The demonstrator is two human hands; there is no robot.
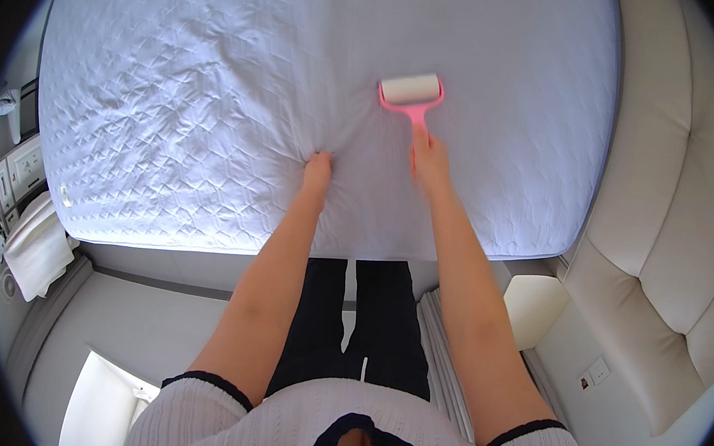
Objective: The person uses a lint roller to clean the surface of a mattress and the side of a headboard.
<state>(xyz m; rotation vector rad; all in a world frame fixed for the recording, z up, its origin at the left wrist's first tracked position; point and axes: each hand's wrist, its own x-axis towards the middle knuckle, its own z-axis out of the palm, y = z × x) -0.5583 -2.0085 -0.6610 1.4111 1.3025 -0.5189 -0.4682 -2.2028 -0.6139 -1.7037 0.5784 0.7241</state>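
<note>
A quilted, pale grey-blue mattress cover (171,92) spreads over the bed before me. My right hand (432,164) is closed around the pink handle of a lint roller (410,89). Its white cylinder lies ahead of my fingers over the smoother part of the cover, and the hand is slightly blurred. To the left and a little lower, my left hand (318,174) has its fingers curled into the cover. Creases spread out from those fingertips. Heavier wrinkles run across the cover's left half.
A beige padded headboard (643,152) rises along the right side. Beneath it stands a cream bedside piece (531,308), near a wall socket (599,370). White cloth (39,246) hangs at the left beyond the mattress corner. Grey curtains (442,339) hang near my legs.
</note>
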